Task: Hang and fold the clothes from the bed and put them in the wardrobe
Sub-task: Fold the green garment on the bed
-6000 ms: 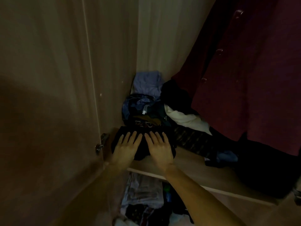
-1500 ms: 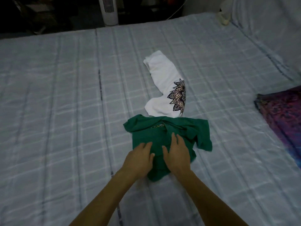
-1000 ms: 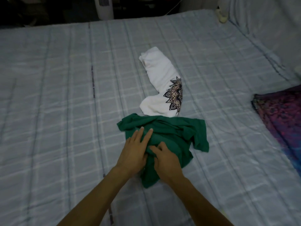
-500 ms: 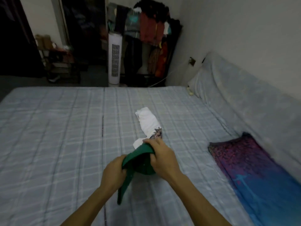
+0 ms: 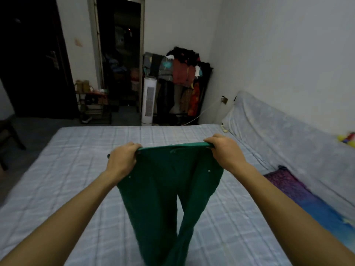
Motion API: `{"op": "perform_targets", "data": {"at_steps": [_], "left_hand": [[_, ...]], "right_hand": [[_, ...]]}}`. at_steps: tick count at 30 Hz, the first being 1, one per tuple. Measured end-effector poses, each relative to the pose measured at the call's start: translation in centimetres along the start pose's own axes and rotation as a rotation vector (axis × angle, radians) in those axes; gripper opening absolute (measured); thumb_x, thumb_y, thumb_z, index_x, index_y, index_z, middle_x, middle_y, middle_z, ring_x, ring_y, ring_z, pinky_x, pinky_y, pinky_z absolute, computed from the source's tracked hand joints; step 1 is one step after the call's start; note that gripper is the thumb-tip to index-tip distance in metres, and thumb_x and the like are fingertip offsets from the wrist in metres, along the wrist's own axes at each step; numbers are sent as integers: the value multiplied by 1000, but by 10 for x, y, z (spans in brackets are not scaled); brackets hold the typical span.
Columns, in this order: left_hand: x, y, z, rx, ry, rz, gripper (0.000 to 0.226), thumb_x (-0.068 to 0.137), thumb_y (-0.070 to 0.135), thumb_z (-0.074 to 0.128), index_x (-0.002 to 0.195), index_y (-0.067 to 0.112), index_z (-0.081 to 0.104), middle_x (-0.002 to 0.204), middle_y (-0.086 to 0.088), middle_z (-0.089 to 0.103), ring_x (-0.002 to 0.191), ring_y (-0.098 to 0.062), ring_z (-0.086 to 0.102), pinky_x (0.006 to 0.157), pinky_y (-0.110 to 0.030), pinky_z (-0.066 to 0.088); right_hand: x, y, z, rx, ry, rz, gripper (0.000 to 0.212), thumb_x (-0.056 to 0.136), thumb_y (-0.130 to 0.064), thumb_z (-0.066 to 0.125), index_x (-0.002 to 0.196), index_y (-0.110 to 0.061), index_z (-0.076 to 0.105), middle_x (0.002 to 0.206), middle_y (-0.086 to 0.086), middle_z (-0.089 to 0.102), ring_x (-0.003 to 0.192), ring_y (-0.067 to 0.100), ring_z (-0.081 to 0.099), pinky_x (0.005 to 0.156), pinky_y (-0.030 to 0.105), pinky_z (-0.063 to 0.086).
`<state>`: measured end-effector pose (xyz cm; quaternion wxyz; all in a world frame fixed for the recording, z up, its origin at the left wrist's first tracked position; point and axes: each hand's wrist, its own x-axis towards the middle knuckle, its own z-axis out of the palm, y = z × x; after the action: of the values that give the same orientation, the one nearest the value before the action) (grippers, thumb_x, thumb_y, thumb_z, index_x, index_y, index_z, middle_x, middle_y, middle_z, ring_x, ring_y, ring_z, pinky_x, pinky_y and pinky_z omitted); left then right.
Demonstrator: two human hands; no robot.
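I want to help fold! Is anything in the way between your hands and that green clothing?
Nothing visible: the left hand and right hand grip the green garment by its top edge, above the bed.

No clear text can be read. One tiny pale mark, possibly an "R", is seen high on the green trousers (image 5: 163, 179), too small to be confirmed. Nothing else legible is noted.

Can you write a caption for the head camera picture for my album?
Left hand and right hand hold green trousers up by the waistband above the bed.
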<state>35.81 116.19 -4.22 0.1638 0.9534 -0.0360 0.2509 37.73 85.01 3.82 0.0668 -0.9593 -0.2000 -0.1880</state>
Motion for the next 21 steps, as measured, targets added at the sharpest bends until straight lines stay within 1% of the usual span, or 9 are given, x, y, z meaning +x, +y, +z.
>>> {"op": "perform_targets", "data": {"at_steps": [3,4,6,8,11,13,16,18,21], "left_hand": [[-21,-6,-39,137,56,32,30,80,6,61,107,17,67,98,-10,68,78,-37,64,61,-42,53],[-28,-4,-53,174,79,34,27,81,7,61,106,16,67,96,-11,68,75,-37,64,58,-41,52],[-43,1,-79,243,122,29,19,84,12,63,102,14,68,90,-13,69,70,-37,64,53,-38,49],[-58,6,-100,305,139,50,19,82,13,65,101,12,68,87,-14,69,67,-36,64,51,-40,51],[-81,18,-120,344,132,80,27,82,7,65,108,13,66,94,-11,67,73,-36,64,53,-41,52],[-95,30,-127,318,149,29,23,87,11,61,109,15,66,99,-8,66,81,-35,64,57,-40,50],[-113,43,-128,296,153,-12,18,92,18,57,107,17,67,106,-5,67,89,-33,63,63,-39,51],[-124,45,-127,281,113,-45,17,92,19,56,105,18,68,105,-5,67,91,-32,62,65,-40,52],[-133,37,-126,242,58,-105,15,92,21,56,100,21,68,100,-2,69,93,-30,61,68,-42,52]], "right_hand": [[-9,-13,-15,-3,52,-56,32,93,-13,53,124,-15,62,113,10,64,100,33,60,80,39,48],[-12,-16,-20,1,74,-71,32,93,-14,53,123,-16,63,113,10,66,100,32,60,80,40,50],[-19,-21,-29,13,101,-83,30,93,-19,54,122,-18,64,113,8,67,99,31,62,80,42,52],[-29,-23,-38,9,117,-99,28,94,-27,54,119,-22,66,111,5,69,96,29,63,75,41,52],[-43,-18,-47,21,180,-109,24,94,-33,54,112,-27,68,106,2,70,92,29,64,70,41,52],[-53,-14,-45,59,198,-109,22,93,-33,55,110,-27,68,103,3,70,92,29,64,69,40,51],[-64,-13,-38,84,166,-96,22,93,-33,56,108,-22,70,99,5,71,90,30,63,66,38,50],[-72,-12,-30,94,141,-95,22,93,-35,57,104,-22,70,96,5,71,89,30,63,64,35,49],[-77,-11,-20,110,89,-96,21,91,-37,58,100,-24,71,95,3,71,90,28,63,63,32,43]]}}
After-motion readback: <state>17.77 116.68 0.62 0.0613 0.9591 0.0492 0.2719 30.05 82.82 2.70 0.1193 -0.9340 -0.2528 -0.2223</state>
